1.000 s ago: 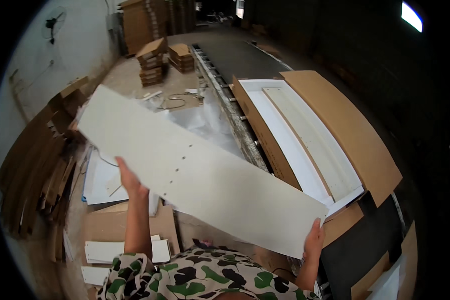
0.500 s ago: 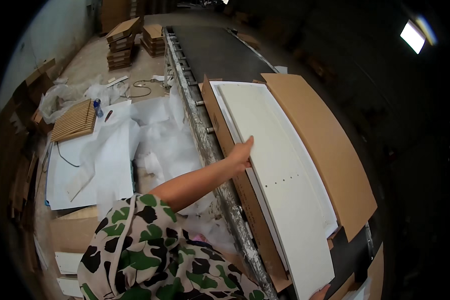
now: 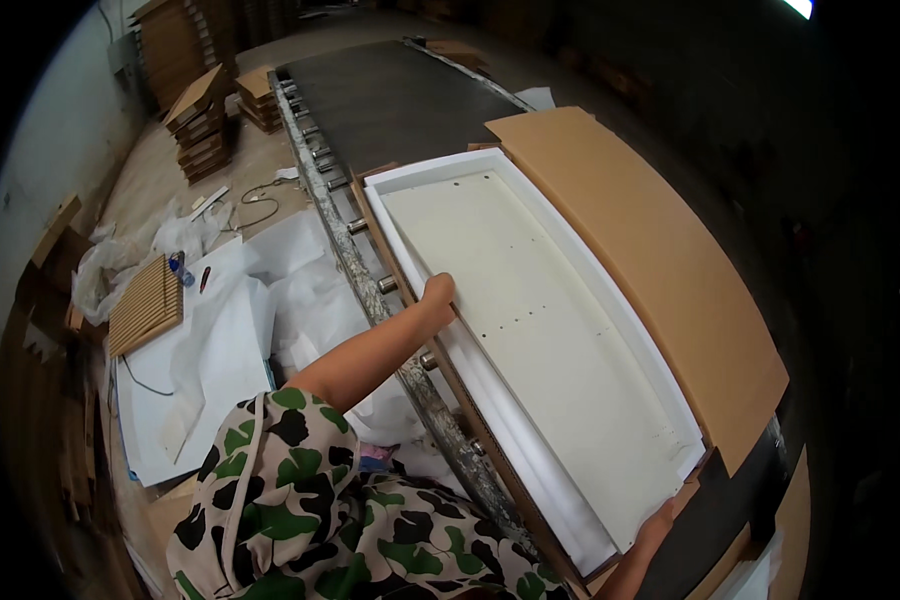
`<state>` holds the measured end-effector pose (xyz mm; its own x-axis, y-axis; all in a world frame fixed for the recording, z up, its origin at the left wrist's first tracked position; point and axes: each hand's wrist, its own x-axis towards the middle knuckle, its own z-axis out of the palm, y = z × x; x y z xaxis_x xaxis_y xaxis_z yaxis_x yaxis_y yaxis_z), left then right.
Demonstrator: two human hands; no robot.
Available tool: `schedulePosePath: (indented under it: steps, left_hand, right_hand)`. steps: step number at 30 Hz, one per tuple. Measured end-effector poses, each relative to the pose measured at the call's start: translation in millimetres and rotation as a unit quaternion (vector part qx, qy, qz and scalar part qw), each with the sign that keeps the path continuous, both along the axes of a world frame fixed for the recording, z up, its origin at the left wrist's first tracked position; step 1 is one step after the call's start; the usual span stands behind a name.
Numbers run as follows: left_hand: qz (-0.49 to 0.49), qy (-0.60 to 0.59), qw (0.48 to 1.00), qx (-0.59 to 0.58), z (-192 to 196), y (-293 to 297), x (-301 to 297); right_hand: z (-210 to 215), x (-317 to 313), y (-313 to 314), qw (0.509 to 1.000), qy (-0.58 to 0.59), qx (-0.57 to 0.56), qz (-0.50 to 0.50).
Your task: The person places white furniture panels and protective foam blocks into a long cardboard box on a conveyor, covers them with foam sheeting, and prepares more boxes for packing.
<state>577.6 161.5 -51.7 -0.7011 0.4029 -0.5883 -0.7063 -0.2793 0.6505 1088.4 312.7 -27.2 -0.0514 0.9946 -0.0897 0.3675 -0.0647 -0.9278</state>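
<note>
White and drilled with small holes, the panel [image 3: 545,360] lies in the open carton [image 3: 650,270], long axis along the carton's length, far end pointing away. By the carton's left side, the left hand's [image 3: 439,292] fingers close on the panel's long edge; at the carton's near end, the right hand's [image 3: 656,522], partly hidden, clasp its end.

The left forearm [image 3: 370,350] slants across the left edge of the conveyor [image 3: 400,100], the left hand [image 3: 438,293] in a closed grip; farther right, the right hand [image 3: 658,525] curls, fingers partly hidden.
</note>
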Motion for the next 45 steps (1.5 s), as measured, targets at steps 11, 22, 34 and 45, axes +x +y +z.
schedulePosePath:
  steps: [11,22,34,45]
  left_hand:
    - [-0.071,0.170,0.980,-0.068,-54.2,-6.8,6.5]
    - [0.077,0.623,0.748,-0.215,39.9,10.6,54.6]
    - [-0.555,0.779,0.273,0.101,29.9,38.2,160.6]
    - [-0.608,0.743,0.060,0.274,-9.5,79.3,273.3]
  right_hand:
    - [-25.9,3.2,-25.8,0.919,-0.366,-0.141,0.020]
    - [34.9,-39.0,-24.3,0.924,-0.283,-0.250,0.067]
    - [-3.5,-14.8,-45.8,0.924,-0.316,-0.193,0.094]
    - [-47.4,-5.6,-38.6,0.755,-0.498,-0.026,0.426]
